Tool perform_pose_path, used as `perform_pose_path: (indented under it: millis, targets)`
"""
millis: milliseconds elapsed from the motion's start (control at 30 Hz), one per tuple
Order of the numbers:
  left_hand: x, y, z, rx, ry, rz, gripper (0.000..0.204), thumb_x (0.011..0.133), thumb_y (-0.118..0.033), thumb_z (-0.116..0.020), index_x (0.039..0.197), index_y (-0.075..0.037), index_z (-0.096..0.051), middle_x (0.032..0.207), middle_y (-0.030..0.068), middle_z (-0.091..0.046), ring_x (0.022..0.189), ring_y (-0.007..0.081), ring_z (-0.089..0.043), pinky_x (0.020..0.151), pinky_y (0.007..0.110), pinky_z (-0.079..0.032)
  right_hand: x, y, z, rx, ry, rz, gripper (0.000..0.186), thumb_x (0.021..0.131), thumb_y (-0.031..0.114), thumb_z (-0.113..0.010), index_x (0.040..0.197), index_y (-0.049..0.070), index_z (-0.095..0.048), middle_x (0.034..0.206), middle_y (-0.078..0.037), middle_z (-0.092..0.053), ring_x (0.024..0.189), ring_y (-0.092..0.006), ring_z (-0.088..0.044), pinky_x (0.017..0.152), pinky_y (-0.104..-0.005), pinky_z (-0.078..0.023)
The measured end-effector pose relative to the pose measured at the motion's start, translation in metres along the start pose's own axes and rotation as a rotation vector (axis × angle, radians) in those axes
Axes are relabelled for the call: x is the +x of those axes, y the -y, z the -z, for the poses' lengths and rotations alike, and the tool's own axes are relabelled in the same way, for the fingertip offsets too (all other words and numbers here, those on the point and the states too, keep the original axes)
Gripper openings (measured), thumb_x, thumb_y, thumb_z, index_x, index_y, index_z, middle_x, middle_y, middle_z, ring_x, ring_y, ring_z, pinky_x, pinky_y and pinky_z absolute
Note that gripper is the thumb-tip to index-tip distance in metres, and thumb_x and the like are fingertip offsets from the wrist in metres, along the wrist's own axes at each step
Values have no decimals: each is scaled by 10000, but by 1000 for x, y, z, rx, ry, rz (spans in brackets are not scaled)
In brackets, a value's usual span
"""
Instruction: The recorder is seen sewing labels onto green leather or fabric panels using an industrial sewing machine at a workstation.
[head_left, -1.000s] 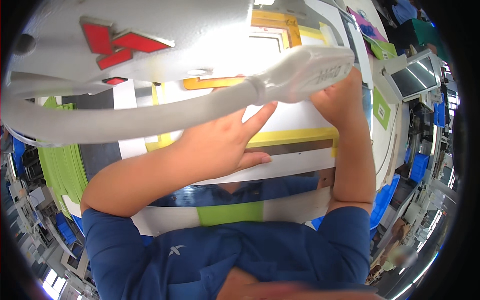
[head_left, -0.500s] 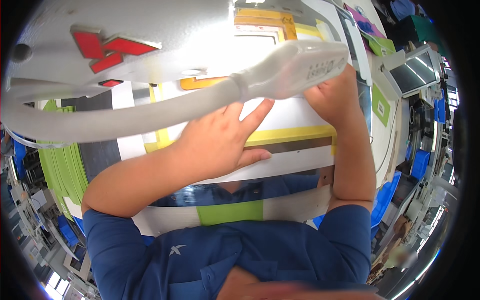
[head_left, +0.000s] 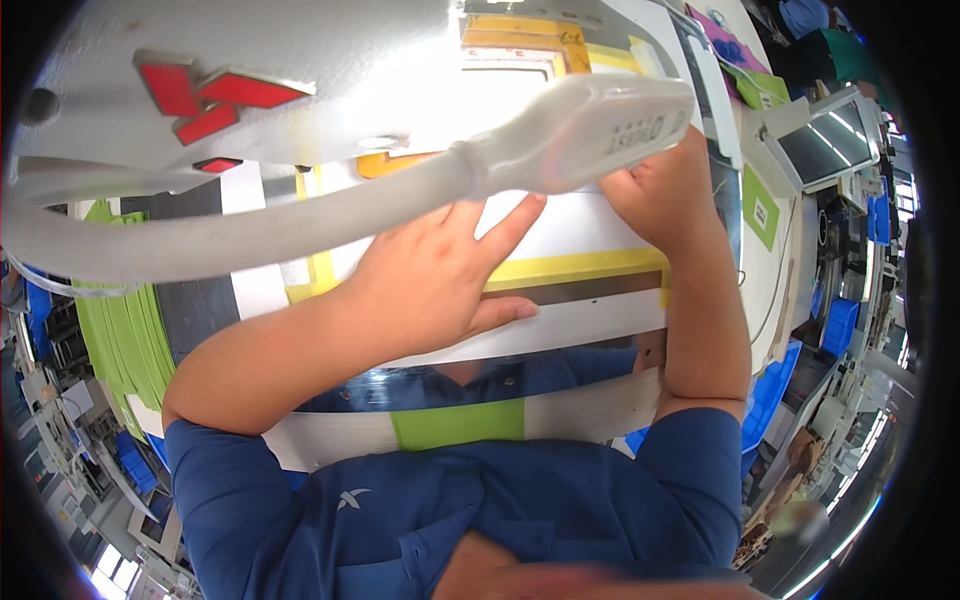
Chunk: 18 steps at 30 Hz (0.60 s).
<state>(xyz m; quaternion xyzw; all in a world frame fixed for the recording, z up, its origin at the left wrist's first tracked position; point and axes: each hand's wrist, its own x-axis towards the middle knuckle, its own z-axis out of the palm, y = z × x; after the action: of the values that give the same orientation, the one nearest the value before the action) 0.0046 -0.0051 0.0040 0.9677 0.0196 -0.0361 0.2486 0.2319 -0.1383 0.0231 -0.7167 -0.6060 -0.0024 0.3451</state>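
Note:
My left hand [head_left: 432, 272] lies palm down with its fingers spread on a white sheet bordered with yellow tape [head_left: 575, 268]. Its thumb points right, and some fingertips disappear behind the lamp. Farther right, my right hand [head_left: 668, 192] is bent in with curled fingers at the sheet's right side. The lamp head hides most of those fingertips, so what they pinch, if anything, cannot be made out. Above both hands stretches a pale bendable-neck lamp [head_left: 600, 125]. Beyond the sheet, an orange-yellow frame [head_left: 525, 35] surrounds a bright white area.
A white machine body [head_left: 330, 70] with a red emblem overhangs the upper left. Green folded material [head_left: 125, 320] lies at the left. On the right are a small screen [head_left: 825, 145], a green card [head_left: 760, 208] and a blue bin [head_left: 775, 395]. A shiny metal edge [head_left: 420, 385] runs in front of me.
The lamp and machine sit slightly higher and farther left in the picture. My right hand has shifted a little left; my left hand keeps its spread pose.

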Motion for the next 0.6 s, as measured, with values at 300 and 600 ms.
perform_pose_path:
  millis: [300, 600]
  targets:
    - [0, 4, -6, 61, -125, -61, 899, 918, -601, -741, 1633, -146, -443, 1564, 349, -425, 1406, 504, -485, 1156, 589, -381, -3, 0, -16, 23, 110, 58, 131, 874, 5, -634, 989, 13, -698, 1021, -201, -694, 1019, -440, -605, 860, -520, -501]
    - [-6, 3, 0, 113, -192, -72, 860, 911, -598, -745, 1576, -102, -519, 1532, 355, -443, 1387, 511, -485, 1190, 584, -351, 0, 8, -16, -70, 150, 91, 84, 927, 56, -653, 975, -7, -679, 976, -225, -702, 945, -456, -631, 855, -535, -495]
